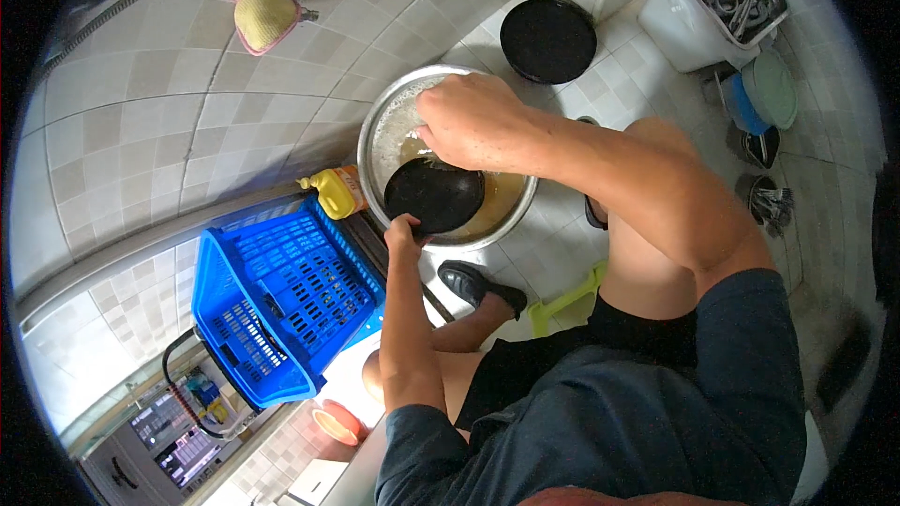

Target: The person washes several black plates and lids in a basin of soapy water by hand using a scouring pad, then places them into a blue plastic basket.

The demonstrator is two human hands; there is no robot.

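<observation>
A large round metal basin (pixel 527 206) stands on the tiled floor, holding cloudy, sudsy water. Tilted inside it is a round black pan (pixel 436 199), dark and shallow, whose near-left rim is gripped by my left hand (pixel 405 232), thumb on top. My right hand (pixel 478 122) is closed, held over the basin just above the pan's far edge. Whatever its fingers hold, if anything, is hidden beneath the hand. A yellow bottle (pixel 334 191) with an orange label leans close to the basin's left side.
A second black pan (pixel 548 40) lies on the floor beyond the basin. To the left sits a blue slatted basket (pixel 291 300). A white bin (pixel 692 33) full of utensils and stacked bowls (pixel 771 89) stand at the right. A yellow scrubber (pixel 264 21) hangs at the wall.
</observation>
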